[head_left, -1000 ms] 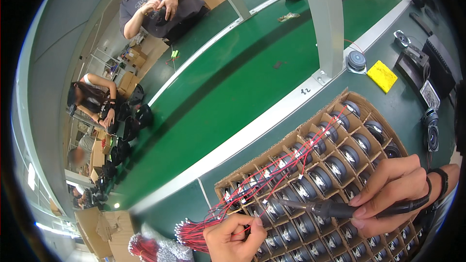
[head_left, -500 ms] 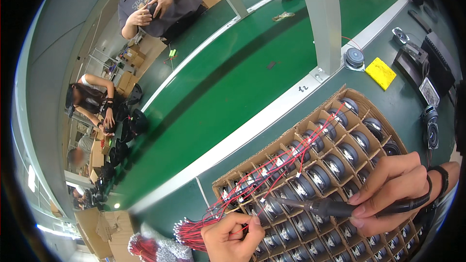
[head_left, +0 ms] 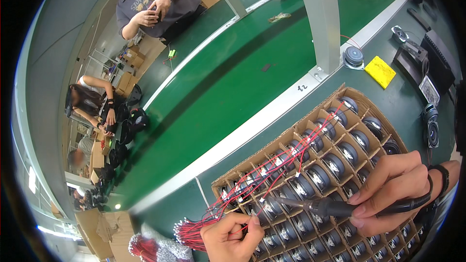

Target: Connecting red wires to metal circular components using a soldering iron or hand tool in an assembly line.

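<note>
1. Head view: the right hand [head_left: 388,187] is closed around a black pen-shaped soldering iron [head_left: 335,207], tip pointing left over the brown cardboard divider tray [head_left: 361,98] of round grey speakers [head_left: 347,153].
2. The left hand [head_left: 230,235], below and left of the tip, pinches thin red and black wires [head_left: 272,179].
3. Since a second ago both hands have barely shifted (only the camera tilted), so the work looks paused on this same speaker.

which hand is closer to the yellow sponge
Right. The right hand, holding the soldering iron, sits below the yellow sponge, across the tray's upper rows. The left hand, pinching red wires, is farther off, at the tray's lower-left corner.
</note>
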Motion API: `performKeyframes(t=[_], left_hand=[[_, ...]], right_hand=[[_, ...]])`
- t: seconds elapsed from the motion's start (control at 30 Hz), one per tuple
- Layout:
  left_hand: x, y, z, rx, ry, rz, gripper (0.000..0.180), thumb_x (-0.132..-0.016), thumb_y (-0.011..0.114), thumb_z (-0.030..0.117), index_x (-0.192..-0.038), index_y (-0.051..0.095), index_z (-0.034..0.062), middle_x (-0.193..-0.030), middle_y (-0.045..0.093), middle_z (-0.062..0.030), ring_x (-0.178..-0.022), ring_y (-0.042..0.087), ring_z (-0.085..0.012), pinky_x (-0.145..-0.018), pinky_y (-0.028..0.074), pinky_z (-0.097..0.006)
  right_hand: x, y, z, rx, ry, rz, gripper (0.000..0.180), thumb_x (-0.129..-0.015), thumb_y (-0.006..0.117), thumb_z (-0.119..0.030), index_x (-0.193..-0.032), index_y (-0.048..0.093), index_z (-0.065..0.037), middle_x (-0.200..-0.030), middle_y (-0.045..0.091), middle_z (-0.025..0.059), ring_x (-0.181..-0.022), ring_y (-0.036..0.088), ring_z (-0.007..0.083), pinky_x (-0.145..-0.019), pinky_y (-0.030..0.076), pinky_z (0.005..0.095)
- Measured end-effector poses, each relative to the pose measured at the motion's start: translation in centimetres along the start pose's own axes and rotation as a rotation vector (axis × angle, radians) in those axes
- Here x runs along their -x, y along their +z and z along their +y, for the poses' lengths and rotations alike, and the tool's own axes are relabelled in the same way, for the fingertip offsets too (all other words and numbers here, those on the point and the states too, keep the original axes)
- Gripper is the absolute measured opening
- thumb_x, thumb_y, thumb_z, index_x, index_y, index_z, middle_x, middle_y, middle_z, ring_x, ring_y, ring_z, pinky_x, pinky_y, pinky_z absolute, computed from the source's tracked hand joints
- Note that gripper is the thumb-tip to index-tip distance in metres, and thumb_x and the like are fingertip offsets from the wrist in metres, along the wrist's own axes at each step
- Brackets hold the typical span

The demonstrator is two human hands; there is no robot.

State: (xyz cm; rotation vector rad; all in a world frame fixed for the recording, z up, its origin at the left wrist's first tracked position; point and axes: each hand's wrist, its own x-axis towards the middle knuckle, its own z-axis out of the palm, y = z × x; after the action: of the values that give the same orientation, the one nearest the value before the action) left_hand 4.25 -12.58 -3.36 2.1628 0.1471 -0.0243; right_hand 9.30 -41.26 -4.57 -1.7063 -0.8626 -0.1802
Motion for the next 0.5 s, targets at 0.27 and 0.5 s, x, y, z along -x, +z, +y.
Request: performKeyframes(t=[0.27,0.5], left_hand=[[-0.07,0.13,0.14,0.025,-0.013,0.008,0.014,-0.092,0.067,0.001,-0.079,0.060,-0.0011,-0.060,0.042,0.0092,-0.054,0.033,0.0015,-0.048,0.025,-0.018],[0.12,0.09,0.25,0.008,-0.019,0.043,0.016,-0.091,0.069,0.003,-0.078,0.061,-0.0008,-0.059,0.041,0.0099,-0.054,0.031,0.0014,-0.048,0.023,-0.019]], right_hand=[[0.06,0.04,0.12,0.001,-0.008,0.011,0.022,-0.066,0.089,-0.007,-0.086,0.078,-0.006,-0.087,0.071,0.0072,-0.070,0.069,0.0102,-0.068,0.055,0.0216],[-0.22,0.39,0.07,-0.037,-0.002,0.032,0.022,-0.067,0.089,-0.006,-0.085,0.078,-0.006,-0.088,0.071,0.0075,-0.071,0.069,0.0109,-0.070,0.055,0.0222]])
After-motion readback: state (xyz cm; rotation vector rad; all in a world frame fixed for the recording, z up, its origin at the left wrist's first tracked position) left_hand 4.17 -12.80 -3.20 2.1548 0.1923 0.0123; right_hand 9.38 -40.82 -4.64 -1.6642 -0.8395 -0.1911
